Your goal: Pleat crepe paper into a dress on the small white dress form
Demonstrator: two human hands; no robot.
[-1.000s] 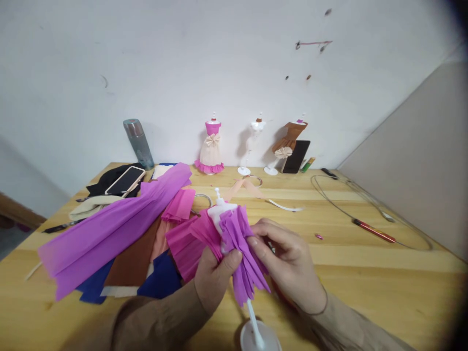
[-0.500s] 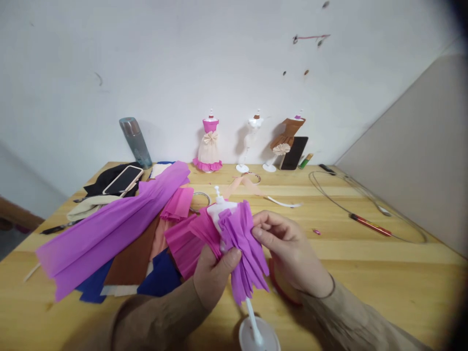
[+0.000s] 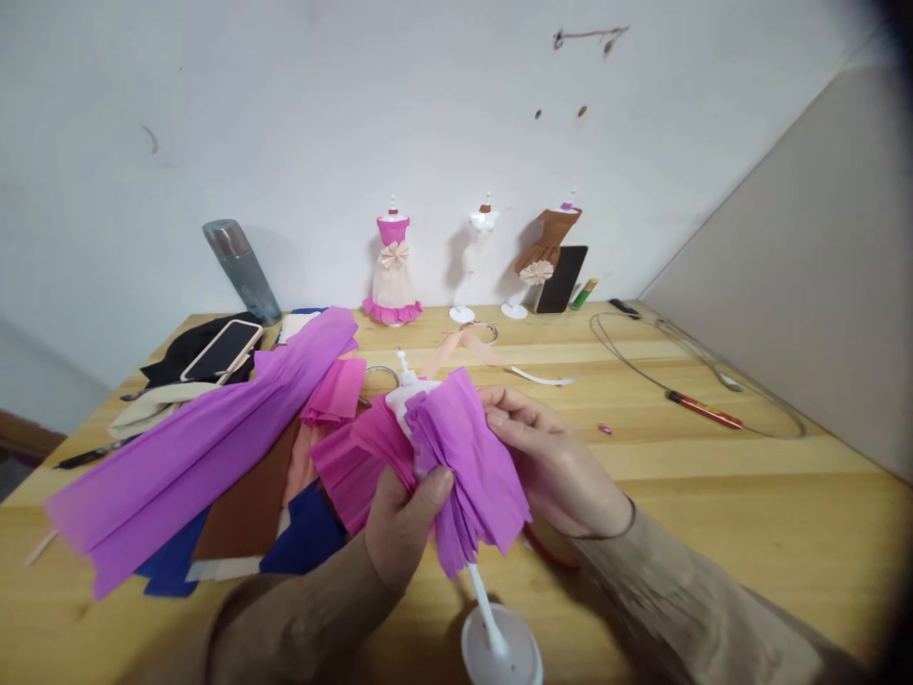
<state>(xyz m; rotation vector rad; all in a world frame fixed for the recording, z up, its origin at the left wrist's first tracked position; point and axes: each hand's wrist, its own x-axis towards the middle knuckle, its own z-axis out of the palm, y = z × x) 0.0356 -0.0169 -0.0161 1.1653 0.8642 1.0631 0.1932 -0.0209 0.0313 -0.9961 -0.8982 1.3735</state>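
A small white dress form (image 3: pixel 406 392) leans between my hands, its stem running down to a round base (image 3: pixel 503 645). Gathered purple crepe paper (image 3: pixel 479 476) covers its front, and pleated pink crepe paper (image 3: pixel 357 452) spreads from its left side. My left hand (image 3: pixel 405 523) is closed round the form's waist, the thumb pressing the purple folds against it. With thumb and fingertips, my right hand (image 3: pixel 556 461) pinches the right edge of the purple paper. That hand's lower fingers are partly hidden.
Left lie a long purple crepe strip (image 3: pixel 206 447), brown and blue sheets, and a phone (image 3: pixel 223 350). Along the wall stand a bottle (image 3: pixel 242 271), a pink-and-cream dressed form (image 3: pixel 393 271), a bare form and a brown-dressed form (image 3: pixel 560 228). A cable (image 3: pixel 628 369) and red tube (image 3: pixel 705 409) lie right.
My right hand has spread the purple paper wider and flatter across the form's front. My left hand keeps its hold. The whole view has shifted slightly.
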